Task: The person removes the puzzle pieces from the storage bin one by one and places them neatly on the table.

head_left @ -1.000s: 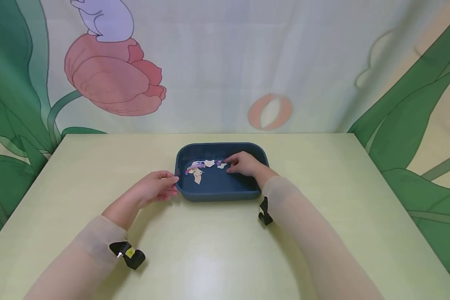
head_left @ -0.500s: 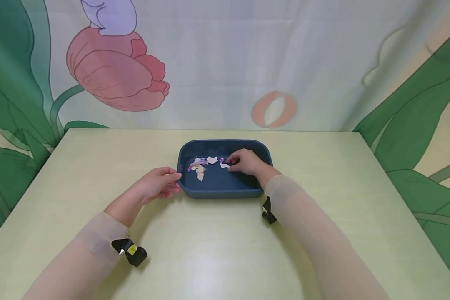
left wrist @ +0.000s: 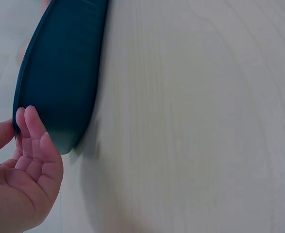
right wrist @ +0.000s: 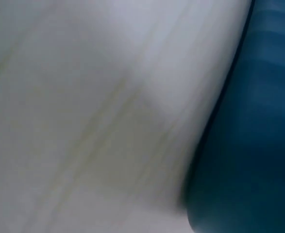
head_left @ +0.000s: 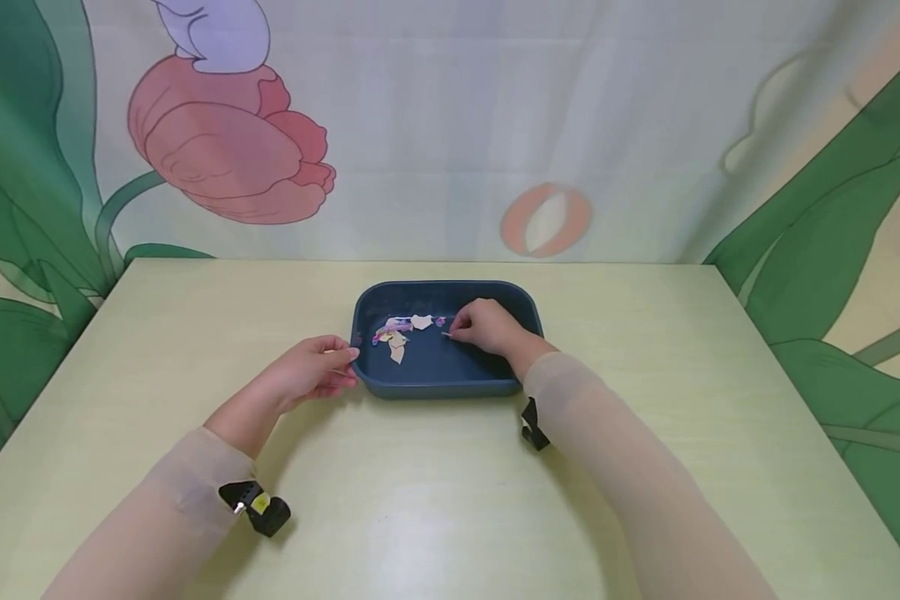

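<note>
Pale table point(head_left: 420, 500), hands point(head_left: 317, 368) point(head_left: 487, 325) at blue tray point(head_left: 442, 389)

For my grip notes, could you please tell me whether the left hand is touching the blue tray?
Touching: the left wrist view shows the left hand with fingertips against the outer wall of the blue tray, near its rim.

One tray point(head_left: 450, 367), one table point(head_left: 420, 508), one printed backdrop point(head_left: 420, 125), two hands point(head_left: 317, 372), two sleeves point(head_left: 157, 508), two wrist cameras point(head_left: 267, 515); several scraps point(head_left: 422, 322), exact count indeterminable.
</note>
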`<state>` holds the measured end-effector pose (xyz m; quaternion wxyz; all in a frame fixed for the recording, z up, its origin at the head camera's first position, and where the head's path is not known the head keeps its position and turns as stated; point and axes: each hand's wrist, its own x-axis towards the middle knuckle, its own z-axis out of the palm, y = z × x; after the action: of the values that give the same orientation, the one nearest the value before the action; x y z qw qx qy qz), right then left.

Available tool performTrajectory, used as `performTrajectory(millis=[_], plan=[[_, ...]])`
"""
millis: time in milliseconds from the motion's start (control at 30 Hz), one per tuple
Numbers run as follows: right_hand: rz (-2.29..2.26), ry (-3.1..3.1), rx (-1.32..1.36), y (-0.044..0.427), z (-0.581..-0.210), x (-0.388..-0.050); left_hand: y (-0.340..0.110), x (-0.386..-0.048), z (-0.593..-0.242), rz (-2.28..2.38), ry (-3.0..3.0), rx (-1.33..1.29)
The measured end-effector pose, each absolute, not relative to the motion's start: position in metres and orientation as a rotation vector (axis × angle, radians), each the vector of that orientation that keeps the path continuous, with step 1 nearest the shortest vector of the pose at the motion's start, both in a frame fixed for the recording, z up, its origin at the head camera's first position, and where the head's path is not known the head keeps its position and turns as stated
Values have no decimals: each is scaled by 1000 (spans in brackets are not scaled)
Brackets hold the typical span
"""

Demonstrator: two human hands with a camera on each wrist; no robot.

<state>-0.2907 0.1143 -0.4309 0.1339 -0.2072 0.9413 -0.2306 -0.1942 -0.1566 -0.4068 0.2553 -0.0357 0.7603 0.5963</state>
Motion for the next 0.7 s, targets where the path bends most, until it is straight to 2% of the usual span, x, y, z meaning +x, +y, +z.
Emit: performTrajectory(millis=[233, 700], plan=[[-712, 2736, -548, 115, -427, -290, -157, -193, -405, 1604, 2079, -85], [-624, 2645, -662, 111, -439, -286, -157, -192, -409, 1590, 2089, -83]])
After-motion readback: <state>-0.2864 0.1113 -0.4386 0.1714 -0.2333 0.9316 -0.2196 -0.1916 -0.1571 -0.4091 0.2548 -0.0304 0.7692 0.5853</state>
